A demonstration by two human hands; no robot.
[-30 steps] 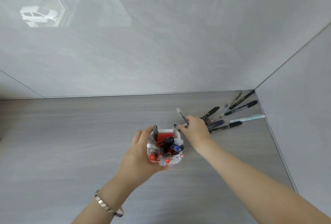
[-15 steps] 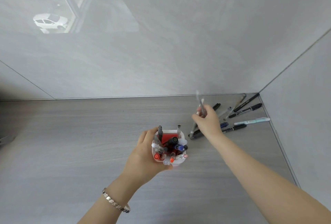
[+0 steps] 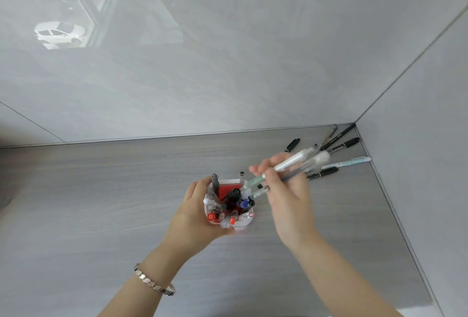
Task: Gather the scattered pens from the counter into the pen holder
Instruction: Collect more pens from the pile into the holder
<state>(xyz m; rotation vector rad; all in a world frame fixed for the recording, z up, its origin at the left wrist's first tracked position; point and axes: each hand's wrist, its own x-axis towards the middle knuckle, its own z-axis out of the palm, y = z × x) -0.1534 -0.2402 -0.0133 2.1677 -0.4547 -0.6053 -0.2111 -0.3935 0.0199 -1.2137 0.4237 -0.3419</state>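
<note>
A white pen holder (image 3: pixel 241 223) with a red inside stands on the grey counter, packed with several pens. My left hand (image 3: pixel 195 212) wraps around its left and front side. My right hand (image 3: pixel 286 190) hovers just right of the holder, shut on a small bunch of pens (image 3: pixel 291 163). Their tips slant down to the holder's back right rim and their far ends are blurred. Several loose pens lie in the back right corner: a black pen (image 3: pixel 292 145), a light blue pen (image 3: pixel 350 162), another black pen (image 3: pixel 323 172) and two black markers (image 3: pixel 340 136).
The grey wood-grain counter (image 3: pixel 101 202) meets a glossy grey wall at the back and a second wall (image 3: pixel 417 164) on the right, forming a corner. A metal bracelet (image 3: pixel 154 282) is on my left wrist.
My right hand picked up pens near the corner pile and swung back left toward the holder, bringing their tips down to its rim. My left hand stayed on the holder.
</note>
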